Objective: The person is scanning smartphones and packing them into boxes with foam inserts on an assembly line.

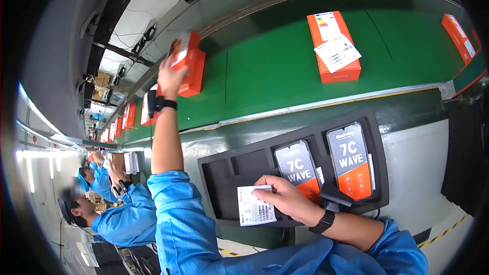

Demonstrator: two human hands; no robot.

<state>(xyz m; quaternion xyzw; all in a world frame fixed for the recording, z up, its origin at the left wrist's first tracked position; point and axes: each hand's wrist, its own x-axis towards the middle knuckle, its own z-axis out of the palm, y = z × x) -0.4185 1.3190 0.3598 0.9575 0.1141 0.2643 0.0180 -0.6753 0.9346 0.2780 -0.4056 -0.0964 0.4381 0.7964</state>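
Note:
My left hand (171, 76) reaches out over the green conveyor belt, its fingers closed round an orange box (191, 46), slightly blurred. A second orange box (196, 79) is right behind and below it; whether the two touch I cannot tell. Close to my body, my right hand (288, 198) pinches a white printed label sheet (253, 208) between thumb and fingers. It is held above the front edge of a black foam tray (219, 183). Two smartphones with grey and orange screen films, a left one (295, 160) and a right one (349, 158), lie in the tray's slots.
On the belt (265, 56) stands an orange box (333, 74) with a loose white label sheet (337, 53) on top. Another orange box (458, 38) is at the far right. Several more line the belt leftward, where co-workers in blue (127, 214) sit beside a paper stack (131, 163).

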